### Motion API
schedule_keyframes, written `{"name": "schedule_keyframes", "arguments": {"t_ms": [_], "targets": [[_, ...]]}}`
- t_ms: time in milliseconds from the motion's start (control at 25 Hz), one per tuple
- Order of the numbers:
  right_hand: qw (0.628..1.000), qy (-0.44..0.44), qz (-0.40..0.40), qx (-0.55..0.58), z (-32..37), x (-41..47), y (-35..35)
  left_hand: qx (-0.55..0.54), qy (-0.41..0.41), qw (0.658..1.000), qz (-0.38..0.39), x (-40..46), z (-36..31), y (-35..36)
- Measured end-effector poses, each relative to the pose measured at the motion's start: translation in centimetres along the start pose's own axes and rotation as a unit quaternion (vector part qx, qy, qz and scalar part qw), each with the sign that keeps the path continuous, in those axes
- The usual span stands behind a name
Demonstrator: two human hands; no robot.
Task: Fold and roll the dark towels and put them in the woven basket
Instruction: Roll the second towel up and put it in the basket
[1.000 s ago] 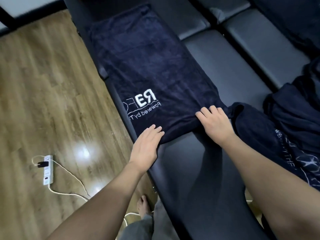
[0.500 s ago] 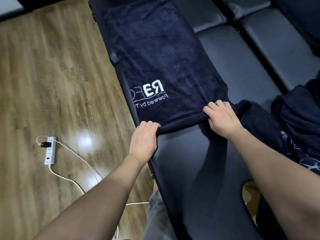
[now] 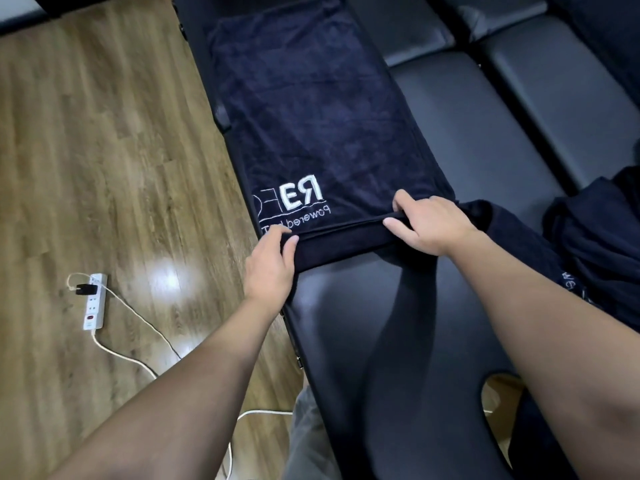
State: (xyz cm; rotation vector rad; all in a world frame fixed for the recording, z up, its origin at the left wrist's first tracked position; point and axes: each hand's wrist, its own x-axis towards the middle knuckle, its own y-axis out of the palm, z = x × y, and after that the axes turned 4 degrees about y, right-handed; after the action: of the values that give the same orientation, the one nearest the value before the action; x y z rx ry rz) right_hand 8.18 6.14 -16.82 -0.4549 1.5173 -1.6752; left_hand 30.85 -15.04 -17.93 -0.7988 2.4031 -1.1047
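Trousers: grey cloth (image 3: pixel 308 441) at the bottom edge, just beside the near corner of the bench; a white cable crosses the floor next to it
Bench: black padded bench (image 3: pixel 363 334) running away from the viewer; its near part bare and glossy, with a cut-out hole near the right forearm showing the floor below
Power strip: white power strip (image 3: pixel 94 301) lying on the wooden floor (image 3: pixel 104 150) to the left, well apart from the bench; a black plug sits in its far end; its white cord trails toward the viewer
Left hand: left hand (image 3: pixel 272 263) at the towel's near left corner, at the bench's left edge; fingers curled round the turned-over roll of cloth, thumb on top; grasping the towel
Right hand: right hand (image 3: pixel 429 223) at the near right corner; fingers wrapped over the same rolled edge, thumb pointing left along it; grasping the towel
Dark towel: dark towel (image 3: pixel 311 109) spread flat along the bench beyond the hands; its near edge turned up into a first low roll between the two hands; white lettering, mirrored, just beyond the roll, partly covered on the left
Other towels: loose heap of dark towels (image 3: pixel 595 247) on the right, touching the flat towel's near right corner; white print visible on one
Further cushions: more black pads (image 3: pixel 519 109) beyond and to the right, side by side with gaps between
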Motion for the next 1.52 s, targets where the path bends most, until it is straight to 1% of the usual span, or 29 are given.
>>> {"name": "schedule_keyframes", "arguments": {"t_ms": [40, 80, 120, 160, 240, 280, 320, 360, 440, 480, 520, 600, 640, 720, 840, 960, 1040, 1160, 1240, 1320, 1400, 1520], "targets": [[1.0, 0.003, -0.005, -0.013, 0.0, 0.2, 0.3, 0.032, 0.006, 0.999, -0.006, 0.4, -0.1, 0.1], [0.999, 0.008, -0.015, -0.029, 0.1, 0.5, 0.8, 0.092, 0.029, 0.995, -0.017, 0.7, -0.2, 0.2], [0.998, 0.012, -0.028, -0.048, 0.2, 0.7, 1.3, 0.157, 0.072, 0.984, -0.033, 0.9, -0.3, 0.3], [0.997, 0.012, -0.043, -0.067, 0.4, 0.9, 1.7, 0.21, 0.133, 0.967, -0.054, 1.1, -0.5, 0.6], [0.993, 0.011, -0.072, -0.092, 0.6, 1.2, 2.2, 0.26, 0.279, 0.921, -0.078, 0.8, -1.3, 1.5], [0.991, 0.005, -0.091, -0.099, 0.6, 1.3, 2.3, 0.275, 0.329, 0.901, -0.071, 0.4, -1.7, 2.2], [0.987, -0.003, -0.117, -0.11, 0.5, 1.3, 2.4, 0.288, 0.343, 0.892, -0.055, 0.0, -2.0, 2.8], [0.979, -0.009, -0.154, -0.131, 0.6, 1.2, 2.6, 0.298, 0.325, 0.897, -0.039, -0.2, -1.9, 3.3], [0.95, -0.005, -0.242, -0.198, 1.0, 1.2, 3.0, 0.318, 0.267, 0.909, -0.017, -0.4, -1.4, 3.7], [0.936, -0.014, -0.28, -0.215, 1.2, 1.3, 3.2, 0.328, 0.261, 0.908, -0.009, -0.5, -1.0, 3.7], [0.928, -0.031, -0.305, -0.211, 1.3, 1.3, 3.2, 0.338, 0.266, 0.903, -0.006, -0.4, -0.6, 3.5], [0.927, -0.071, -0.326, -0.17, 1.1, 1.0, 3.3, 0.338, 0.27, 0.901, -0.023, 0.1, 0.1, 2.9], [0.931, -0.084, -0.324, -0.148, 0.8, 0.6, 3.6, 0.334, 0.265, 0.904, -0.035, 0.6, 0.5, 2.4], [0.946, -0.091, -0.29, -0.116, 0.1, -0.6, 4.3, 0.331, 0.249, 0.909, -0.047, 1.1, 1.1, 1.8], [0.959, -0.079, -0.23, -0.145, -0.9, -1.7, 4.8, 0.333, 0.215, 0.916, -0.054, 1.1, 1.3, 1.5], [0.952, -0.076, -0.255, -0.154, -1.0, -1.4, 4.9, 0.316, 0.224, 0.918, -0.086, 1.0, 0.7, 1.8], [0.952, -0.063, -0.268, -0.135, -0.8, -0.9, 4.9, 0.321, 0.235, 0.911, -0.105, 1.2, 0.2, 1.8], [0.96, -0.055, -0.26, -0.09, -0.5, 0.0, 4.5, 0.321, 0.254, 0.904, -0.122, 1.5, -1.4, 2.3], [0.964, -0.051, -0.249, -0.08, -0.3, 0.9, 3.6, 0.335, 0.272, 0.899, -0.074, 0.4, -2.9, 3.8], [0.966, -0.057, -0.236, -0.088, -0.3, 1.3, 3.0, 0.349, 0.244, 0.904, -0.045, -0.5, -3.4, 5.0], [0.971, -0.068, -0.212, -0.083, -0.3, 1.5, 2.6, 0.332, 0.199, 0.921, -0.038, 0.2, -2.8, 4.7], [0.985, -0.057, -0.154, -0.056, 0.2, 2.0, 2.0, 0.297, 0.191, 0.935, -0.036, 1.9, -2.2, 3.1]]}}
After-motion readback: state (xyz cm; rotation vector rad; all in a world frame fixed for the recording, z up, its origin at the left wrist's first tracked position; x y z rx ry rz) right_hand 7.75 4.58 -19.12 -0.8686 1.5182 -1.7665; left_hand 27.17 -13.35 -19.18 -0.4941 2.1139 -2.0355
